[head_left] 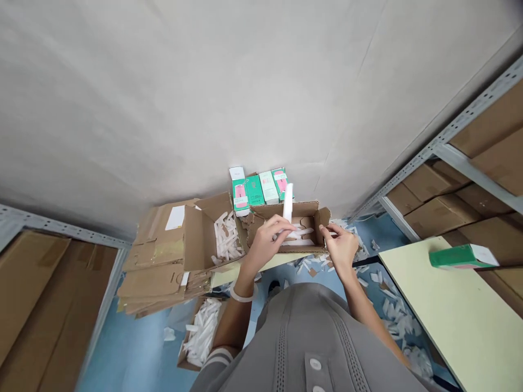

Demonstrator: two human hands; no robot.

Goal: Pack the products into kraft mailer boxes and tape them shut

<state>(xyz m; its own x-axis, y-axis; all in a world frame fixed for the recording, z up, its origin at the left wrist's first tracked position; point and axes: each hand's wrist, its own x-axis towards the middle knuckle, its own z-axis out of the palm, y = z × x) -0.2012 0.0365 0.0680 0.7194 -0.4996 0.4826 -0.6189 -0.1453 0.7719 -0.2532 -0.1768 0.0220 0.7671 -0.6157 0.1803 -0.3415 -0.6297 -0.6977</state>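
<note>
My left hand (pixel 270 235) is closed around a slim white tube-shaped item (pixel 288 204), held upright over a small open cardboard box (pixel 310 209). That box holds several more white pieces. My right hand (pixel 341 246) pinches a small piece of cardboard or paper at the box's right edge; what exactly it holds is too small to name. A white bangle sits on my left wrist. Behind the box stand several green, white and pink product cartons (pixel 258 189).
An open cardboard box with white wrappers (pixel 212 234) sits left, on stacked flat cardboard (pixel 155 272). Another box of white pieces (pixel 200 335) lies on the blue floor, with paper scraps (pixel 392 316) scattered about. A pale table (pixel 441 321) carrying a green carton (pixel 460 256) is at right, by metal shelving (pixel 445 136).
</note>
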